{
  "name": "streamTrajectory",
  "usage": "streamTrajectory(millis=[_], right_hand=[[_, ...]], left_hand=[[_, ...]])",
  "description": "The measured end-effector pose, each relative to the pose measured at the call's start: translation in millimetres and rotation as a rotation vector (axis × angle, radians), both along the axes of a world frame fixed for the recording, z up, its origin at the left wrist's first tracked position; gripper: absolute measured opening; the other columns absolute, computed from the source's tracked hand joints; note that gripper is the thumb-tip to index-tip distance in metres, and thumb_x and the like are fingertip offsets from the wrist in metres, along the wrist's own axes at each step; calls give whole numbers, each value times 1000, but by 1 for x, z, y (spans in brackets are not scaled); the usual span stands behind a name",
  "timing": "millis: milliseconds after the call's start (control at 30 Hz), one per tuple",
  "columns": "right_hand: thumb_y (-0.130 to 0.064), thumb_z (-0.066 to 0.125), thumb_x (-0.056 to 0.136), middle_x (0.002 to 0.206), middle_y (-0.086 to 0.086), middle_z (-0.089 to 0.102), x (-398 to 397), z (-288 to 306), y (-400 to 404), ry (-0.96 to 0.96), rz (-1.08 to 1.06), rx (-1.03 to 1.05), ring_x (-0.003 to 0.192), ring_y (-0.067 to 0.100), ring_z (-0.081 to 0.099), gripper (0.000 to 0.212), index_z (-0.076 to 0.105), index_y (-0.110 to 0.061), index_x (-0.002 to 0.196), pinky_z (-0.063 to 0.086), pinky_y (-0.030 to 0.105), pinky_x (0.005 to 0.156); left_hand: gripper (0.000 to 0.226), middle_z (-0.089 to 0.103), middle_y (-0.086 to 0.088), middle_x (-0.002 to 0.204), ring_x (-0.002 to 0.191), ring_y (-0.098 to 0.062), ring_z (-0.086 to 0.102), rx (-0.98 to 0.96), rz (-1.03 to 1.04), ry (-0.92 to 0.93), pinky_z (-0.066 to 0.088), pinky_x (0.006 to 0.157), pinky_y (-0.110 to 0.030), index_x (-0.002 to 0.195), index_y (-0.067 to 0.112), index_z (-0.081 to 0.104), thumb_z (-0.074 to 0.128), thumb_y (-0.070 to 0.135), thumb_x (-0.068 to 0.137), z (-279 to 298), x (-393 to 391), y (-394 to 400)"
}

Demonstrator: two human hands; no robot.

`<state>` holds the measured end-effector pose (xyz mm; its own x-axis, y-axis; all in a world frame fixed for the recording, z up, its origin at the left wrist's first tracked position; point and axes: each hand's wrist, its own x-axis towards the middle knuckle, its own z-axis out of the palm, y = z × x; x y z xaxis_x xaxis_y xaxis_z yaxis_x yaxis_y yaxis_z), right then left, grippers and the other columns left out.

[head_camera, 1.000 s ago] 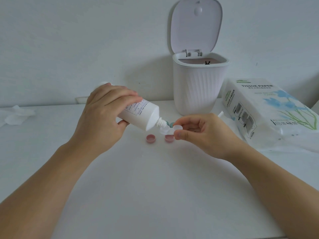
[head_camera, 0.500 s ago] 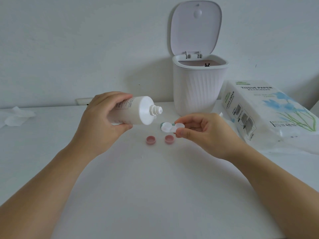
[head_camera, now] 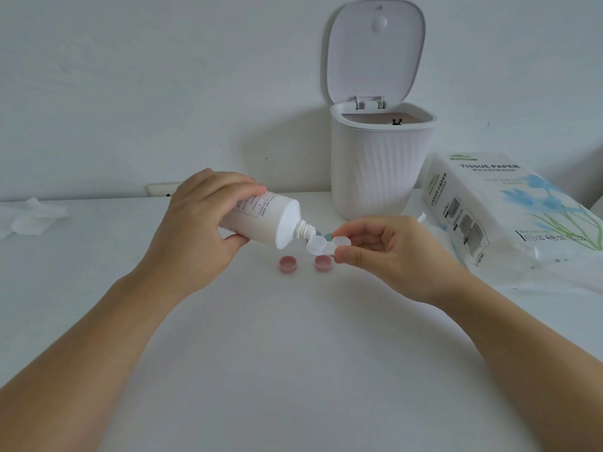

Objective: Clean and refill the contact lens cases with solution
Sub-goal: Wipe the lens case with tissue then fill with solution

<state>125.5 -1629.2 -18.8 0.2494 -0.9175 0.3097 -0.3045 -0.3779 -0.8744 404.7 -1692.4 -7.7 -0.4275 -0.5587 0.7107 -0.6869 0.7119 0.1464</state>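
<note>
My left hand (head_camera: 199,220) grips a white solution bottle (head_camera: 264,220), tilted nozzle-down to the right. Its tip sits right over the left well of a clear contact lens case (head_camera: 321,244). My right hand (head_camera: 388,249) pinches that case at its right well, holding it above the table. Two pink caps (head_camera: 288,264) (head_camera: 322,263) lie open side up on the white table (head_camera: 293,353) just below. A small teal piece (head_camera: 327,236) shows behind the case; what it is I cannot tell.
A white ribbed bin (head_camera: 380,164) with its lid up stands at the back. A pack of tissue paper (head_camera: 502,213) lies at the right. A crumpled tissue (head_camera: 31,218) lies at the far left. A wall socket (head_camera: 161,190) sits at the table's back edge.
The bottle, level half a second ago, has tipped down again so its nozzle is back over the case's left well. My right hand kept the case nearly still.
</note>
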Motion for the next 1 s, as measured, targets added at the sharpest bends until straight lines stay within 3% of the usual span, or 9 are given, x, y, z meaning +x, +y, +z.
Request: streamTrajectory(millis=[100,333,1000], right_hand=[[-38,73,83,88,-17,78,0,0,0,20,1,3,89,-2,74,15,73,-37,98,49,6,78],[-21,77,88,83,-20,78,-2,0,0,73,-17,-4,83,-6,72,14,75,-34,94,46,3,74],[-24,78,88,85,-16,78,-3,-3,-3,111,-36,-11,85,0,74,12,74,-31,98,52,12,79]], left_hand=[[64,66,-2,126,117,-32,58,-10,-4,-18,28,115,-30,124,12,67,90,-1,66,0,1,-2],[62,66,-4,125,118,-30,60,-90,-35,-88,32,116,-49,122,10,67,89,-3,65,2,-1,-3],[59,67,-4,121,115,-33,60,-162,-11,-111,31,117,-46,118,10,69,85,-9,64,7,-4,1]])
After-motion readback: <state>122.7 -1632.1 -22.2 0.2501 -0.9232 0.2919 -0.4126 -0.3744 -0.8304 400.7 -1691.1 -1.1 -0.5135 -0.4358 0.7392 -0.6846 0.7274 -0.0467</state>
